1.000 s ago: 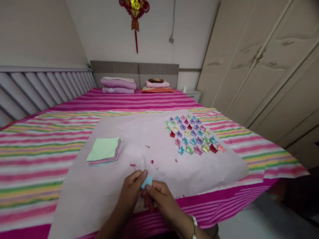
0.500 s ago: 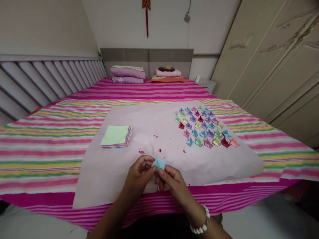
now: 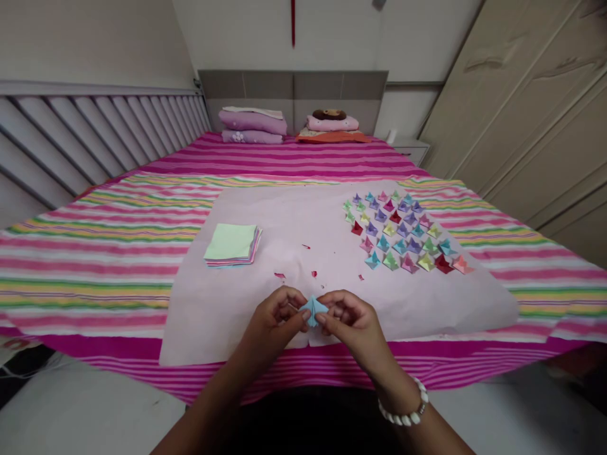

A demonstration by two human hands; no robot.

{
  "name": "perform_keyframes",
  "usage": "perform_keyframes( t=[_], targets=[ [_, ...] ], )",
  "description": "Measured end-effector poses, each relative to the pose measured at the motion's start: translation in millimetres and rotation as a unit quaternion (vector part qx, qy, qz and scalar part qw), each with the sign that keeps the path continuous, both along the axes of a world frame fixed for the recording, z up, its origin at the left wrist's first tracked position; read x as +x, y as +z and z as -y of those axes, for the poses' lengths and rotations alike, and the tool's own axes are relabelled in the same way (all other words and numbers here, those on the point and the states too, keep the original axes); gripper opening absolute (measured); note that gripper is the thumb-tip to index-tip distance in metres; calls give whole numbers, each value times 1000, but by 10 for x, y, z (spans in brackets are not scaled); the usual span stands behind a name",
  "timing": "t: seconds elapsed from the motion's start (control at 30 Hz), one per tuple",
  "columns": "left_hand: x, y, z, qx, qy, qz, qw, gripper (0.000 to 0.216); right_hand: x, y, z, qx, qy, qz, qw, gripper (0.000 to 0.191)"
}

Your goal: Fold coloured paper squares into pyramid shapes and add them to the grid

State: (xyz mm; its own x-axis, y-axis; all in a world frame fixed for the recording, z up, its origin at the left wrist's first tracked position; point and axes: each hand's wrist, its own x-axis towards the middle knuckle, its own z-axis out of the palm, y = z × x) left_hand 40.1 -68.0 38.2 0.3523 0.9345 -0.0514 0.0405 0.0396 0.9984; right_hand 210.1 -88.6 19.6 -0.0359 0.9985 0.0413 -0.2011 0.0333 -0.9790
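My left hand [image 3: 275, 319] and my right hand [image 3: 353, 322] meet over the near edge of a pale pink paper sheet [image 3: 427, 303] on the bed. Both pinch a small light blue folded paper piece [image 3: 313, 309] between thumbs and fingertips. A stack of square coloured papers [image 3: 232, 244], pale green on top, lies to the left on the sheet. Several small folded paper shapes [image 3: 403, 234] in many colours sit in rows at the right of the sheet. A white bead bracelet [image 3: 408, 414] is on my right wrist.
The bed has a pink striped cover [image 3: 95, 253]. Folded bedding [image 3: 251, 123] and a pillow [image 3: 332, 123] lie at the headboard. A slatted panel [image 3: 95, 133] runs along the left, wardrobe doors [image 3: 531, 107] along the right. Tiny red paper scraps [image 3: 279, 275] dot the sheet.
The view has tipped down and back, so the bed sits higher in frame. Both hands have shifted the blue paper piece and now pinch it from either side.
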Motion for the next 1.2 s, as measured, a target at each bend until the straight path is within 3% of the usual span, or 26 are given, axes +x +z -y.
perform_keyframes(
  t=[0.23, 0.43, 0.8, 1.2],
  targets=[
    [-33, 37, 9, -30, -59, 11, 998, 17, -21, 11, -33, -30, 51, -41, 997, 25],
    [-19, 21, -6, -54, -38, 42, 997, 14, -20, 28, -43, -50, 99, -53, 992, 24],
    [-23, -16, -11, -57, -12, 43, 997, 19, -101, -18, -74, -42, 23, -72, 996, 14],
    [59, -80, -32, -89, 58, 94, 990, 14, -220, 2, -94, -69, -11, -150, 986, 3]
  ],
)
